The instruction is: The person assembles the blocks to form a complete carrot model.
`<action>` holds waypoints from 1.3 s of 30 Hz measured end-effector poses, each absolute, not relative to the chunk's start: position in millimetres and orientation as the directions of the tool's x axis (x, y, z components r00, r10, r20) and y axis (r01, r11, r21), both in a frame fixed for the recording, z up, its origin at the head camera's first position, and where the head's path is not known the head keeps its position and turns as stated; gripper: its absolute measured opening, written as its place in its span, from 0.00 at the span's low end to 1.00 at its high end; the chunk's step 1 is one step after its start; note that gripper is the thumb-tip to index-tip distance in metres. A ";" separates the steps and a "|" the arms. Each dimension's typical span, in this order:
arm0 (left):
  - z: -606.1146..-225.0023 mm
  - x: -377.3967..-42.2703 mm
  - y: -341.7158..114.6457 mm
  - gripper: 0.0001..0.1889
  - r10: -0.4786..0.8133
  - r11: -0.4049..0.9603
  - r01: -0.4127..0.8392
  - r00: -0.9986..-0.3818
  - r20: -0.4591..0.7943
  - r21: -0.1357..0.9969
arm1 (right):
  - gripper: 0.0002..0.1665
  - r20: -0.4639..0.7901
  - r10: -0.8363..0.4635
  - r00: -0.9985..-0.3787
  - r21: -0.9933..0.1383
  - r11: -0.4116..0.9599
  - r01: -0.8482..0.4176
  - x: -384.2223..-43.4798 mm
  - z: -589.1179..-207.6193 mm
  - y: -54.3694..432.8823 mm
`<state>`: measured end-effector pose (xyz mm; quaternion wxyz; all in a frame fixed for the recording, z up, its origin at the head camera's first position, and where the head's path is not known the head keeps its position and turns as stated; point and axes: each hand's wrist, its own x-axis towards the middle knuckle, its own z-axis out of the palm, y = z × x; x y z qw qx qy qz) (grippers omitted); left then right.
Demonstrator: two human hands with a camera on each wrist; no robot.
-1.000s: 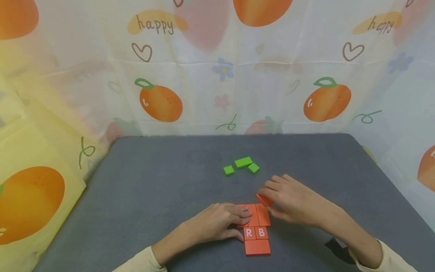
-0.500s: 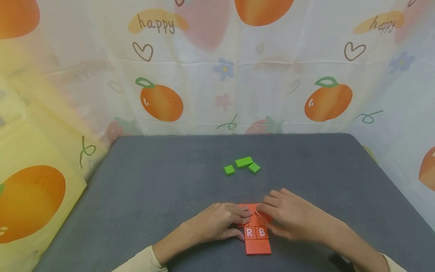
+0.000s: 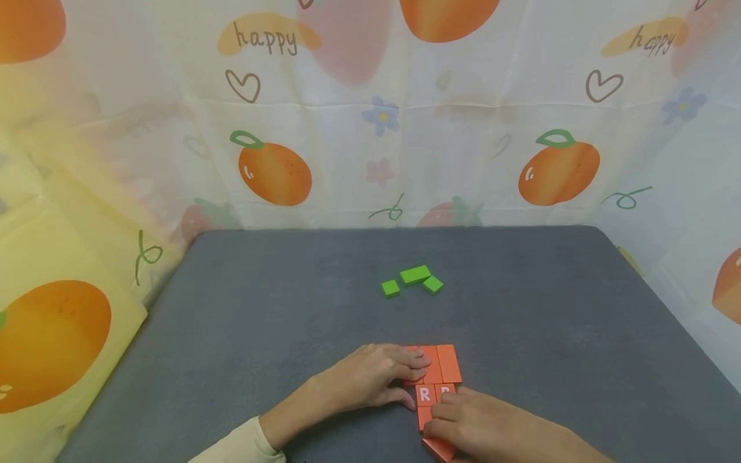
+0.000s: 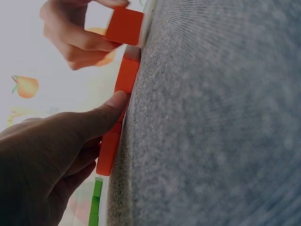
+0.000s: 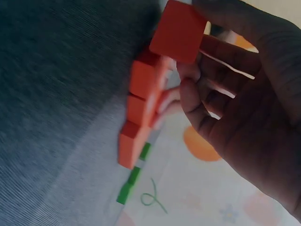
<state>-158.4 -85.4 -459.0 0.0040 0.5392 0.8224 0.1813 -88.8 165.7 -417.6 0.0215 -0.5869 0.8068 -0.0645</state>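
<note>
Pinching the loose red block (image 3: pixel 440 448) between thumb and fingers, your right hand (image 3: pixel 489 431) reaches in from the right edge of the desk (image 3: pixel 278 289), over the end of the red layout that lies toward the near edge. From the left wrist you can see the square end of that block beside the line of laid pieces; whether it touches them, you cannot tell. Seen from the head, it sits askew to the lower red block (image 3: pixel 424 417), which your fingers partly cover.

Your left hand (image 3: pixel 373 379) comes from the left edge, palm down. Its fingers lie close together, extended over the left part of the top row, resting on the pieces, while the thumb stands out narrowly apart, by the left side of the R block (image 3: pixel 425 394). That row has three pieces side by side, the right-hand piece (image 3: pixel 449 363) fully bare. Just below it, the R block and the B block (image 3: pixel 445 389) adjoin, the second half hidden by your right fingers.

Farther off, toward the desk's far edge and well apart from both hands, lie a long green block (image 3: pixel 415 275), a small green block (image 3: pixel 390 288) to its left, and another green square (image 3: pixel 432 285) close against its right end.
</note>
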 end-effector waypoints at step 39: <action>-458.3 -160.2 -86.0 0.29 0.895 0.356 0.884 -0.416 0.162 0.301 | 0.18 0.034 -0.919 -0.394 -0.144 0.385 -0.911 -90.5 -420.5 167.7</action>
